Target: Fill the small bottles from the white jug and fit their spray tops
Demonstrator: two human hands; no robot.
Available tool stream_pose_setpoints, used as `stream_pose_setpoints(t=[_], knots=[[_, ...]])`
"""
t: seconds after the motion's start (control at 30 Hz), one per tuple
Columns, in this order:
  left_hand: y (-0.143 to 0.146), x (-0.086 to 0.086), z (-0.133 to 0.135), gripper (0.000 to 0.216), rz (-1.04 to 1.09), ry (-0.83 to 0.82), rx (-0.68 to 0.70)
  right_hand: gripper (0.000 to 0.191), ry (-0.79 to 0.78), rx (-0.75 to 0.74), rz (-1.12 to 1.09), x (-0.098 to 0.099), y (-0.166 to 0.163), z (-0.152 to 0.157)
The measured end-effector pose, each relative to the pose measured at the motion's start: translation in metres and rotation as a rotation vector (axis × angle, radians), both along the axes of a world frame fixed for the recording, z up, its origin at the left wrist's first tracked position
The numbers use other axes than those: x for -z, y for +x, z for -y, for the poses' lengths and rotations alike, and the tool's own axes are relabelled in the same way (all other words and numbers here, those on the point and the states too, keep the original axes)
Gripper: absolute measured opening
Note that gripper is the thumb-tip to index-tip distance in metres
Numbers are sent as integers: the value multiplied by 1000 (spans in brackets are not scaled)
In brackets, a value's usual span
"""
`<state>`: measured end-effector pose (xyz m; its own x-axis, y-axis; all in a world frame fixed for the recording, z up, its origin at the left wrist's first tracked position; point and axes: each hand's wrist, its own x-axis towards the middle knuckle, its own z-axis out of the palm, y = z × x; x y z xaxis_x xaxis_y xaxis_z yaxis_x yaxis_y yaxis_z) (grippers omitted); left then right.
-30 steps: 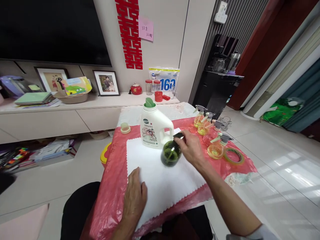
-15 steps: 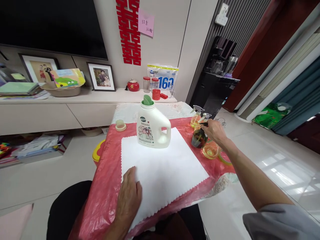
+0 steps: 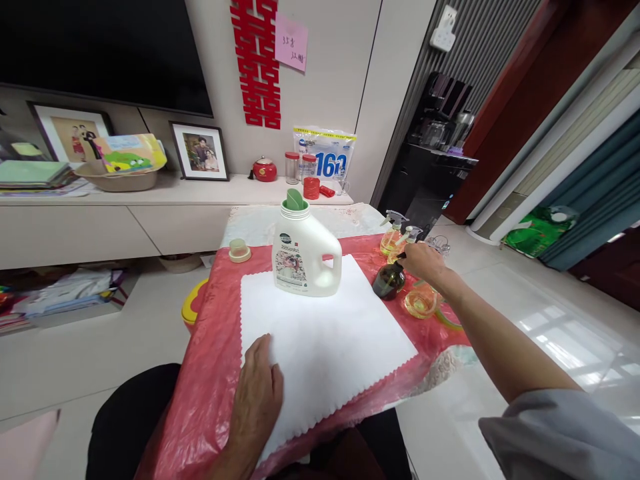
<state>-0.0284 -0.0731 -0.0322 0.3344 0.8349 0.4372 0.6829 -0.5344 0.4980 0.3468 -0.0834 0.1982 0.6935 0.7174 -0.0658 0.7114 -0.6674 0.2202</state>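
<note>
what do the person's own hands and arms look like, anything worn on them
The left hand and right hand are bare, with no gloves and no watch or bracelet showing at either wrist. The right forearm is uncovered up to a loose, plain grey sleeve that begins around the elbow. No left sleeve is in view.

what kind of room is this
Most likely a home living room: a large dark screen sits above a long low cabinet, framed photos stand on that cabinet, and red cut-out characters decorate the wall.
</note>
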Motion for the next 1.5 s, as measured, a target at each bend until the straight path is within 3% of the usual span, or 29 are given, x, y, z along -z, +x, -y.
stream_pose_setpoints(t=[0.23,0.37,0.43,0.53,0.63,0.73,0.83,1.13,1.27,1.37,1.5], knots=[[0,-1,1,50,9,-3,-4,34,-15,-48,51,-12,-14,7],[0,-3,0,51,30,31,6,27,83,-182,80,-24,-40,20],[0,-3,0,52,39,34,8,28,146,-296,25,-19,-62,27],[-1,-3,0,52,23,36,8,33,178,-472,-187,12,-103,39],[-2,-2,1,50,-6,42,9,38,184,-585,-432,64,-147,50],[-3,-1,1,48,-5,41,16,42,221,-637,-632,113,-184,55],[-5,1,1,47,7,27,26,42,317,-649,-790,139,-211,56],[-9,2,-1,43,81,-24,59,17,593,-440,-1156,166,-233,52],[-10,-6,-1,41,124,-73,64,19,642,-341,-1318,171,-229,53],[-11,-18,-2,39,179,-182,81,25,641,-314,-1425,170,-226,51],[-13,-42,-2,41,285,-452,94,32,655,-296,-1496,167,-223,50]])
